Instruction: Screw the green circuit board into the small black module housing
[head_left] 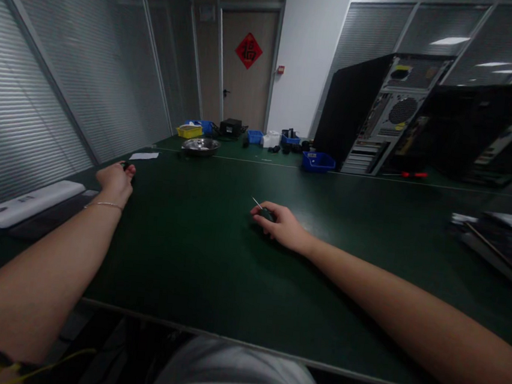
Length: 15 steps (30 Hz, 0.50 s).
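My right hand (280, 224) rests low over the middle of the green table (197, 240), its fingers closed around the dark handle of a small screwdriver (257, 203). The thin metal shaft points away and to the left. Over at the left side of the table, my left hand (116, 180) is closed around something small and dark, mostly hidden by the fingers. A white paper (144, 156) lies just beyond that hand. Near the left forearm is a long white case-like object (31, 202) on a dark item.
Toward the back stand a metal bowl (200, 145), a yellow bin (189, 131), a blue bin (318, 162) and several small parts. A black computer tower (359, 105) rises at the back right. Stacked flat items (504, 243) lie at the right edge.
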### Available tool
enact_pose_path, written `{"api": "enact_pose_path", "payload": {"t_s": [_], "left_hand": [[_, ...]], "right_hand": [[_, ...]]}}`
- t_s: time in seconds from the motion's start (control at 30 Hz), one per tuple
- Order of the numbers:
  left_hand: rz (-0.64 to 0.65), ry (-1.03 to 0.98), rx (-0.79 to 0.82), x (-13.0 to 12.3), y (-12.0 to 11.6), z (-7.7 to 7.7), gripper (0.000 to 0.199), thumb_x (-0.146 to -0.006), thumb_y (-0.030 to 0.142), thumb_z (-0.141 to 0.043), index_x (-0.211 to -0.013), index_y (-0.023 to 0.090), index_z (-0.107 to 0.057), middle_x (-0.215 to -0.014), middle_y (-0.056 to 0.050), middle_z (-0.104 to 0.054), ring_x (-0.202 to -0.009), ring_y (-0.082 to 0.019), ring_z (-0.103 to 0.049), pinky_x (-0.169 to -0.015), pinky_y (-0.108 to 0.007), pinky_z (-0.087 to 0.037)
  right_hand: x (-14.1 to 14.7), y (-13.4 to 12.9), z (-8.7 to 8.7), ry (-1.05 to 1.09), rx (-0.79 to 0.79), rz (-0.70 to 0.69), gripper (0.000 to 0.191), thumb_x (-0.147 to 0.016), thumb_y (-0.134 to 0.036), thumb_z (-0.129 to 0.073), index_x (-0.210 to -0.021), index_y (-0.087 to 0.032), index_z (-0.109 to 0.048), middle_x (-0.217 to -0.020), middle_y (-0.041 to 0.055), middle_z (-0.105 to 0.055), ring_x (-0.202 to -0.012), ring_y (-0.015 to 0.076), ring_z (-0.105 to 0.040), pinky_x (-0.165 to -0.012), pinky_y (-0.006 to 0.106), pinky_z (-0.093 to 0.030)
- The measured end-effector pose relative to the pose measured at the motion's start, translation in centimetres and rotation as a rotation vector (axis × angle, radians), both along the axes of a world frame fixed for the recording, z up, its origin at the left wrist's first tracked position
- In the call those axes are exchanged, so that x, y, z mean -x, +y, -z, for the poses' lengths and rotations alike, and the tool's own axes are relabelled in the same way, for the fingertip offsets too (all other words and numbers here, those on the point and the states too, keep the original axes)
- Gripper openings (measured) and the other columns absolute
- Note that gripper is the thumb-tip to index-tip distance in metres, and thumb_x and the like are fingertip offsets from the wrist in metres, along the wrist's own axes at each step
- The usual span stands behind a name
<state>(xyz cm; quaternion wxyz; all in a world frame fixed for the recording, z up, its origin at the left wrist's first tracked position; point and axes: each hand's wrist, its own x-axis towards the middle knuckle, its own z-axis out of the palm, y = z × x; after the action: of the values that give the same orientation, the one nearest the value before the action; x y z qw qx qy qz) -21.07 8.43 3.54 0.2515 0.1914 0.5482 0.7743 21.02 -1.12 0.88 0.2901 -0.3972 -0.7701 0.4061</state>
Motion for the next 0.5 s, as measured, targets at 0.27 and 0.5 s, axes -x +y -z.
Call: {"api": "enact_pose_path", "payload": {"t_s": [0.27, 0.5], "left_hand": [[0.636, 0.139, -0.015, -9.7, -1.5, 0.7, 0.011, -0.088, 0.005, -0.053, -0.097, 0.01, -0.053, -0.08, -0.004, -0.061, -0.07, -0.014, -0.067, -0.07, -0.028, -0.056], [1.286, 0.336, 0.044, -19.2, -6.4, 1.5, 0.022, -0.084, 0.013, -0.063, -0.104, 0.011, -0.052, -0.093, -0.009, -0.064, -0.085, -0.019, -0.069, -0.084, -0.036, -0.054]], "right_hand": [[0.0, -0.3, -0.4, 0.001, 0.009, -0.009, 0.025, -0.09, -0.03, -0.054, -0.112, -0.019, -0.057, -0.093, 0.0032, -0.06, -0.064, 0.0094, -0.056, -0.049, 0.019, -0.049], [0.2, -0.4, 0.1, 0.086, -0.04, 0.033, 0.031, -0.089, -0.036, -0.054, -0.117, -0.023, -0.049, -0.087, 0.0, -0.056, -0.06, 0.009, -0.053, -0.045, 0.019, -0.046]]}}
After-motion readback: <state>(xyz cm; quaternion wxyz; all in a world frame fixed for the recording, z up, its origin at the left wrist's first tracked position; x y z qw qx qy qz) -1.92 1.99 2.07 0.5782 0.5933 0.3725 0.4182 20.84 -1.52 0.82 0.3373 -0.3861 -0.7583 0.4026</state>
